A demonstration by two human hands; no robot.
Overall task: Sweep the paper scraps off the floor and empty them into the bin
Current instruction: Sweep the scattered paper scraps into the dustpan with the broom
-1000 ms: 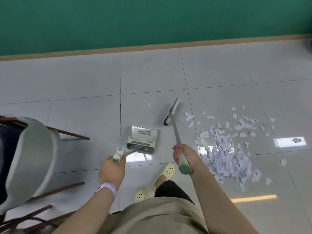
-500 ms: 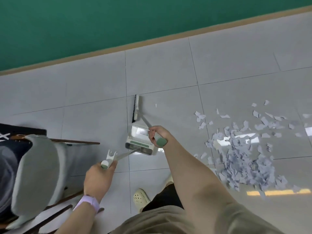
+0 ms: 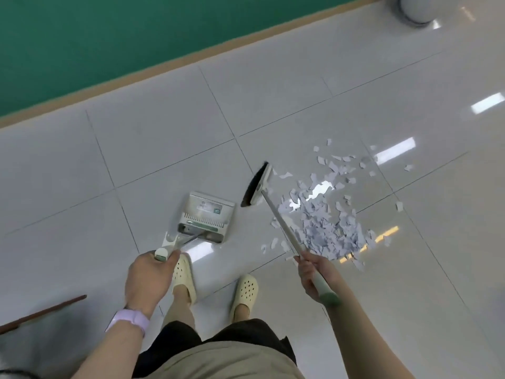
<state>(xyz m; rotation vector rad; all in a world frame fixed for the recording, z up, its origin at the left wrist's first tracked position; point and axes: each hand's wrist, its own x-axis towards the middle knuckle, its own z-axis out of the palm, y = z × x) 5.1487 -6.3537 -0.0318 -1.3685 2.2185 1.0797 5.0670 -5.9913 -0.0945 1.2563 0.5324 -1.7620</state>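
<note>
A heap of white paper scraps (image 3: 325, 214) lies on the tiled floor to my right. My right hand (image 3: 313, 274) grips the long handle of a broom, whose black-bristled head (image 3: 257, 187) rests on the floor at the heap's left edge. My left hand (image 3: 149, 277) grips the green-tipped handle of a white dustpan (image 3: 206, 216), which stands on the floor left of the broom head, nothing visible in it. A white round bin (image 3: 415, 8) is partly in view at the top right, by the wall.
A green wall with a tan skirting board (image 3: 191, 60) runs across the far side. A brown chair leg (image 3: 41, 314) lies at the lower left. My feet in pale yellow clogs (image 3: 243, 294) stand just behind the dustpan.
The broom head has swung from left of the dustpan over to the right, beside the scrap heap. The view has turned right, the chair has left it and the bin has appeared.
</note>
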